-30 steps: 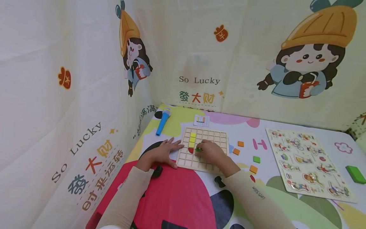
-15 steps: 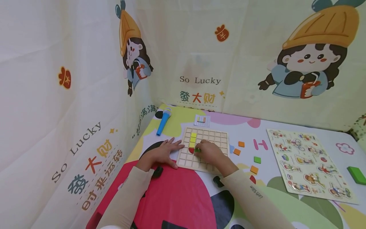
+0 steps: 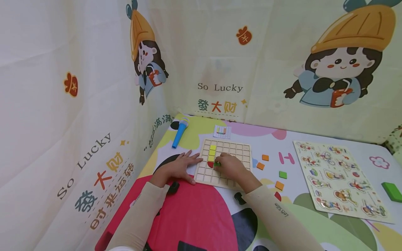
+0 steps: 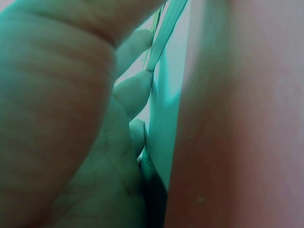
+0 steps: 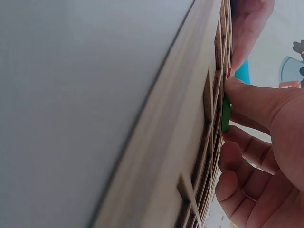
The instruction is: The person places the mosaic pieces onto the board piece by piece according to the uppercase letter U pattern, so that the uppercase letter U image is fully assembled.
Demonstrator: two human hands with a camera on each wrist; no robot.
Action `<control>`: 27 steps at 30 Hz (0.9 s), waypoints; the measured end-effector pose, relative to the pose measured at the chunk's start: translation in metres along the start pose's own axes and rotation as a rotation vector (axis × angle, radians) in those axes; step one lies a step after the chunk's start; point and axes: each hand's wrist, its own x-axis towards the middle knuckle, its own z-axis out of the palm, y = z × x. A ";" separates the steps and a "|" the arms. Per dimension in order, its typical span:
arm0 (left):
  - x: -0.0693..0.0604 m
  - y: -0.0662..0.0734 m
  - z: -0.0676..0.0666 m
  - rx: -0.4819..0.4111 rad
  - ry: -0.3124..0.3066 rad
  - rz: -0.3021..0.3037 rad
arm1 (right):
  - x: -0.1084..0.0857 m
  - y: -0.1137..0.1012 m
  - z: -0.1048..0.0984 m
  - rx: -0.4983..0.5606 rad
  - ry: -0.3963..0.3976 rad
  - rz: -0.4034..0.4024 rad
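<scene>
A wooden grid board (image 3: 207,177) lies on the table, with a column of yellow squares (image 3: 212,152) in it and a red piece (image 3: 210,164) just below them. My right hand (image 3: 231,168) pinches a small green square (image 3: 217,164) beside the red piece; in the right wrist view the green square (image 5: 225,115) stands against the grid between thumb and fingers. With fingers spread, my left hand (image 3: 179,168) rests at the board's left edge. The left wrist view shows the left hand's fingers (image 4: 134,94) touching the board's side (image 4: 167,33).
Orange squares (image 3: 279,185), a green square (image 3: 283,175) and a red piece (image 3: 277,196) lie right of the board. A patterned card (image 3: 222,132) and a blue microphone (image 3: 179,134) are behind it. Farther right are a picture puzzle board (image 3: 340,177) and a green block (image 3: 392,191).
The right hand has shifted very slightly at the same spot on the grid, still pinching the green square. The left hand has stayed in place.
</scene>
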 end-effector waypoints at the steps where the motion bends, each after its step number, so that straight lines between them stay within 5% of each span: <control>1: 0.000 0.000 0.000 -0.002 -0.002 0.000 | 0.000 0.000 0.000 0.002 -0.001 0.001; 16: 0.000 0.002 -0.002 -0.022 -0.006 -0.005 | -0.004 0.003 -0.002 -0.001 -0.005 0.035; 27: 0.000 0.000 0.000 -0.027 0.001 0.002 | -0.025 0.027 -0.011 0.014 0.026 0.048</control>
